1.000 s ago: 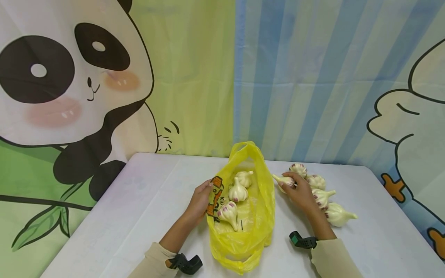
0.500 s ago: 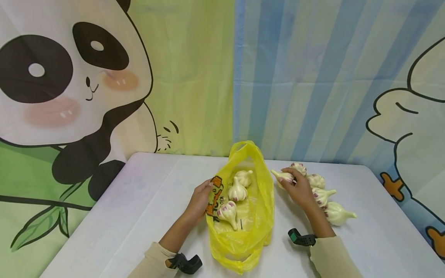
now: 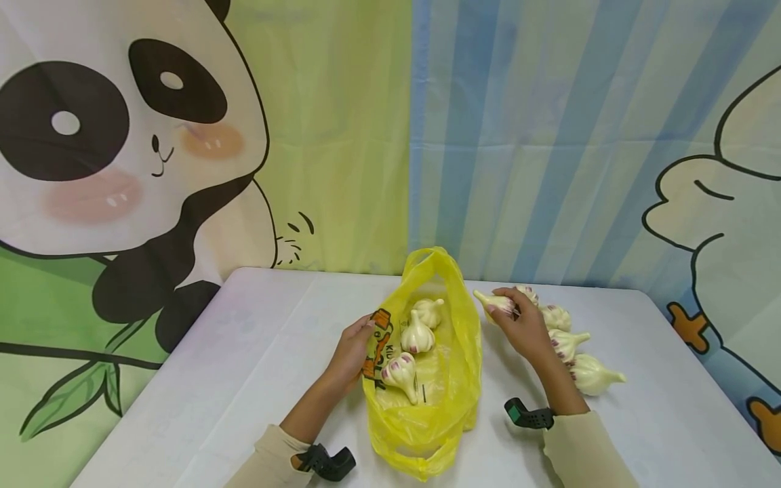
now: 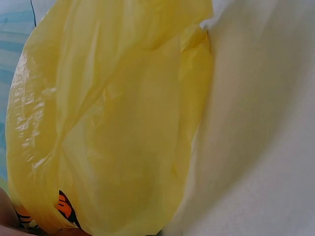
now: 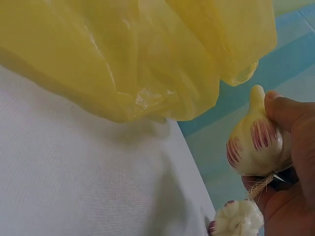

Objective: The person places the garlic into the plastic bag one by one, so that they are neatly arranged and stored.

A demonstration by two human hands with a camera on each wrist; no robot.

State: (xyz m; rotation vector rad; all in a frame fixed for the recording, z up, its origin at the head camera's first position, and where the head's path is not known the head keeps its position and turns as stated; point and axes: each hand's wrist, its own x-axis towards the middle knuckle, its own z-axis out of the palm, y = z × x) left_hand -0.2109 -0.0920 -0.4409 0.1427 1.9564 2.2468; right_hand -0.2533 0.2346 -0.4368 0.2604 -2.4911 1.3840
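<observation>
A yellow plastic bag [image 3: 448, 379] stands open on the table, with three garlic bulbs inside; the nearest bulb [image 3: 401, 377] shows purple streaks. My left hand [image 3: 352, 349] grips the bag's left rim beside an orange printed figure. In the left wrist view the yellow bag [image 4: 128, 123] fills most of the picture and the hand barely shows. To the right of the bag, my right hand [image 3: 526, 327] holds a garlic bulb [image 3: 495, 302] between thumb and fingers, its stem toward the bag. The right wrist view shows that garlic bulb [image 5: 257, 140] raised off the table, roots downward.
Several more garlic bulbs lie right of and behind my right hand, among them a large bulb [image 3: 593, 375] and a streaked bulb [image 3: 566, 344]. The white table [image 3: 244, 379] meets a printed curtain [image 3: 342, 135] at its back edge.
My right hand has lifted the garlic bulb slightly and shifted it up and a little left toward the bag. My left hand keeps its grip on the rim.
</observation>
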